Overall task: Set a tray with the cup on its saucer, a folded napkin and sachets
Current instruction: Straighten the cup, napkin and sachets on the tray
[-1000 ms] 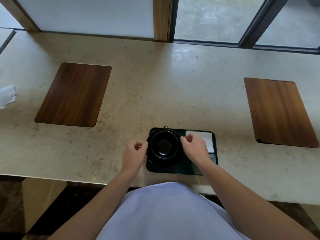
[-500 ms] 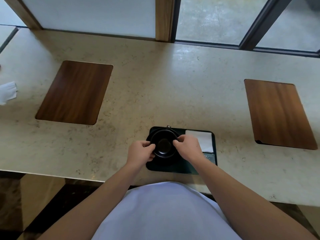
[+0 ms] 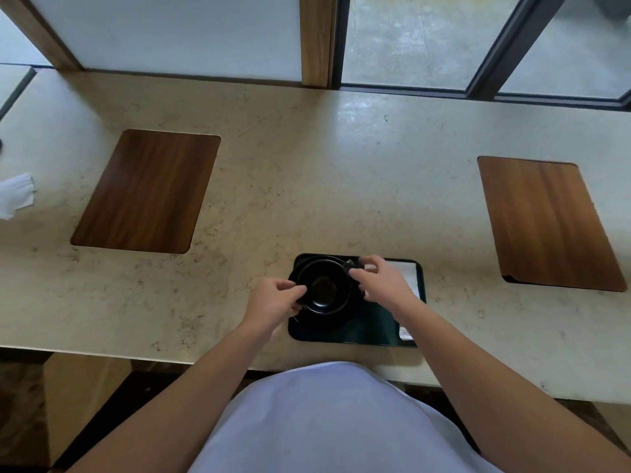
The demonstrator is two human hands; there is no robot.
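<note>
Over the last second the cup (image 3: 323, 289) has been turned on its saucer (image 3: 324, 320): its small handle, which pointed to 12 o'clock, now points to about 1 o'clock, toward the right hand (image 3: 382, 285). Both hands have closed in from the saucer's edges onto the cup itself. The left hand (image 3: 273, 302) pinches the cup's rim at 9 o'clock with narrow, curled fingers. The right hand is loosely spread at 2 o'clock of the cup, fingertips at or just beside the handle; whether it actually grips the handle cannot be told.

This looks like a final straightening, since the cup already sits on its saucer in the left half of the dark tray (image 3: 368, 332). The white folded napkin (image 3: 408, 273) lies at the tray's 2 o'clock corner, partly under the right hand, and a sachet (image 3: 405, 333) shows at the 4 o'clock corner. The setting seems nearly complete.

The tray rests near the front edge of a pale stone surface (image 3: 307, 186). Two brown wooden mats lie on it well apart from the tray, one at 10 o'clock (image 3: 146, 191) and one at 3 o'clock (image 3: 546, 223). A white paper (image 3: 15, 196) lies at the far left edge. Behind the surface run windows (image 3: 409, 39) with wooden and dark frames.
</note>
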